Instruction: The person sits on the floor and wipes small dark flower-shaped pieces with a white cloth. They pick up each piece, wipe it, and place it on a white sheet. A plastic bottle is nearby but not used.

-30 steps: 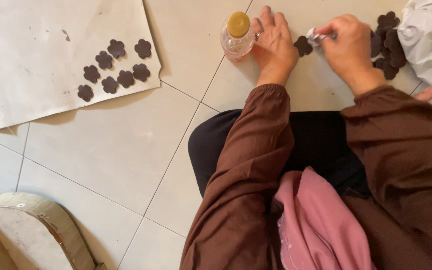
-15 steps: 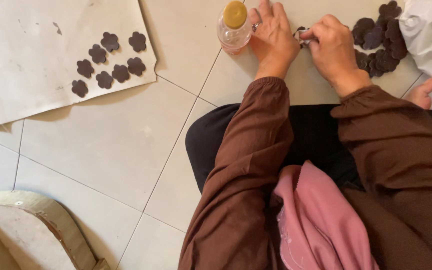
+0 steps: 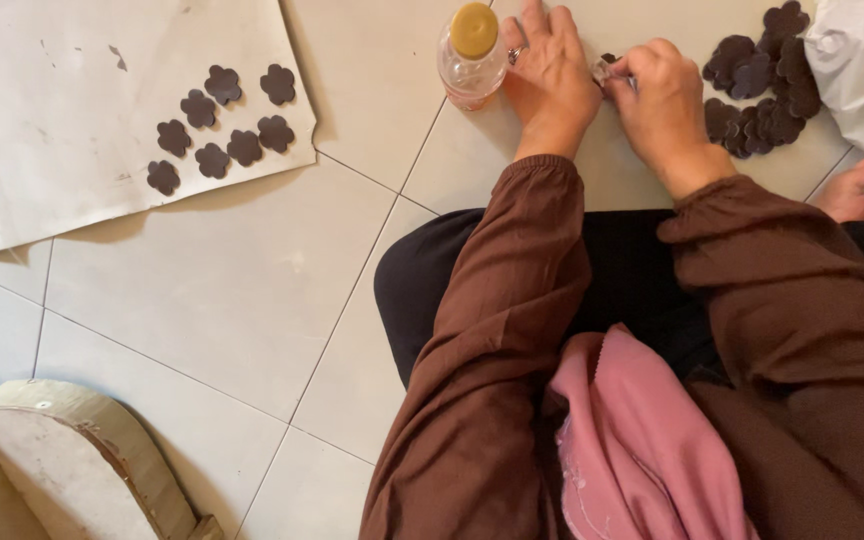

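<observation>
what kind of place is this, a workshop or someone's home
Most likely a home floor used as a craft spot, not a fitted workshop. The person sits on pale floor tiles, with dark flower-shaped cutouts laid out on a sheet of paper and a small yellow-capped bottle beside the hands.

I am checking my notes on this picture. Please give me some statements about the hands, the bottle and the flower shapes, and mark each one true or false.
1. Seven dark flower shapes lie on the white sheet. True.
2. The bottle has a red cap. False: the cap is yellow.
3. The left hand rests flat on the floor beside the bottle. True.
4. The right hand lies on the white sheet. False: it is by the pile of flower shapes, pinching a small piece.
5. The floor is tiled. True.
</observation>
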Motion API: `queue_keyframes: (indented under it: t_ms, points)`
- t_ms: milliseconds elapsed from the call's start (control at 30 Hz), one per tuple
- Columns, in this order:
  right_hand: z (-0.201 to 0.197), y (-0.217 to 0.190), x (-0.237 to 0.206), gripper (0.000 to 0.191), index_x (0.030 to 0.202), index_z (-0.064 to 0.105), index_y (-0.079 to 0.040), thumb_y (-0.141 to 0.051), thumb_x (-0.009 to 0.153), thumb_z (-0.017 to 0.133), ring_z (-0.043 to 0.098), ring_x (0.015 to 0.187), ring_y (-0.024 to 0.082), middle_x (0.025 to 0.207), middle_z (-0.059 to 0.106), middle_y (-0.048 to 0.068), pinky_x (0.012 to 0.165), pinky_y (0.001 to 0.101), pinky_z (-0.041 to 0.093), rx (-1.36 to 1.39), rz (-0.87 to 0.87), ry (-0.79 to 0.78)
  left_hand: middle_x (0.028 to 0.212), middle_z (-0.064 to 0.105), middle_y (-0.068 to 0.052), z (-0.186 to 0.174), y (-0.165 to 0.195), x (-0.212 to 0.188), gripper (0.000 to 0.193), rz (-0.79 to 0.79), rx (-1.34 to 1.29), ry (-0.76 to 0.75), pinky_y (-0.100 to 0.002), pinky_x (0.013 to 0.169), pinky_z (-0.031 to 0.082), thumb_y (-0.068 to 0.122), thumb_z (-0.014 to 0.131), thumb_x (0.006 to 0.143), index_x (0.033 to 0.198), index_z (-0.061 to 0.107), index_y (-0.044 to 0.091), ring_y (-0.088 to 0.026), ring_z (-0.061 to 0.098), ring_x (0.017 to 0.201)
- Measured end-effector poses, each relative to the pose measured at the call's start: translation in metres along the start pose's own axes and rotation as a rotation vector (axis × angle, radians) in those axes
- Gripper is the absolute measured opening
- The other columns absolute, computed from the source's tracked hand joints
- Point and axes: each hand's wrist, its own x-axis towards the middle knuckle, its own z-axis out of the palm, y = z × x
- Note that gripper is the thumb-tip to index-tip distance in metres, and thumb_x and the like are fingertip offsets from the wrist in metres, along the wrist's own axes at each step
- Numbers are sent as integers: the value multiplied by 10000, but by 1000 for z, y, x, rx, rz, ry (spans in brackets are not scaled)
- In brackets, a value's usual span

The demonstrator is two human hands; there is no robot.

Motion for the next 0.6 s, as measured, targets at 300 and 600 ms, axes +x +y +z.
queue_keyframes:
  t_ms: [300,600]
  points:
    - [-8,10,-9,151,913,729,-22,-106,977,837,642,758,277,895,664,121,680,422,512,89,121,-98,1513,392,-170,6,-5,6,617,12,6,54,-545,1029,409,154,858,579,1089,517,90,-433,445,1320]
    - [5,12,-18,125,885,701,-16,-36,939,811,657,864,269,943,653,113,766,391,546,-96,-86,-21,1506,399,-181,6,-2,7,691,-2,-26,6,-539,1032,406,207,895,491,1056,513,96,-430,434,1313]
